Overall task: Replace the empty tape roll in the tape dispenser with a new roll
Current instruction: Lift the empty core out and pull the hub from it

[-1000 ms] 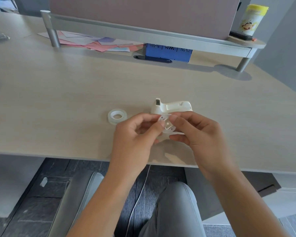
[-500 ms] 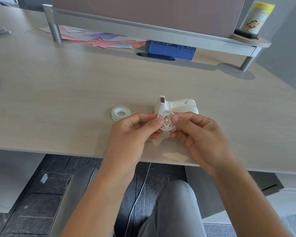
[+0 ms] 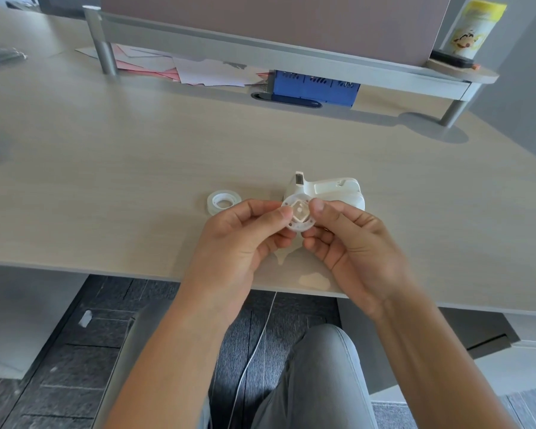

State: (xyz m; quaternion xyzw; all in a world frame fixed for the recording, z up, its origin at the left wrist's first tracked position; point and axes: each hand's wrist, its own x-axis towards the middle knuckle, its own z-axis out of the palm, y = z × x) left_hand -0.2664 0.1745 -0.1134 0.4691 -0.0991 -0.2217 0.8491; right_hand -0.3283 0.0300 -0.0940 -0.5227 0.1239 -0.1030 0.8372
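A small white round spool with a square hub is held above the desk's front part, pinched between both hands. My left hand grips its left rim with thumb and fingers. My right hand holds its right rim. Just behind the spool, the white tape dispenser lies on the desk, its cutter end pointing up and left. A clear new tape roll lies flat on the desk, left of the dispenser and apart from my hands.
The light wooden desk has its front edge just under my wrists. At the back a raised shelf covers coloured papers and a blue box. A yellow-lidded canister stands at the shelf's right end.
The spool has turned in my fingers so its flat face with the square hub faces me more fully. Both hands stay on it, in front of the dispenser.
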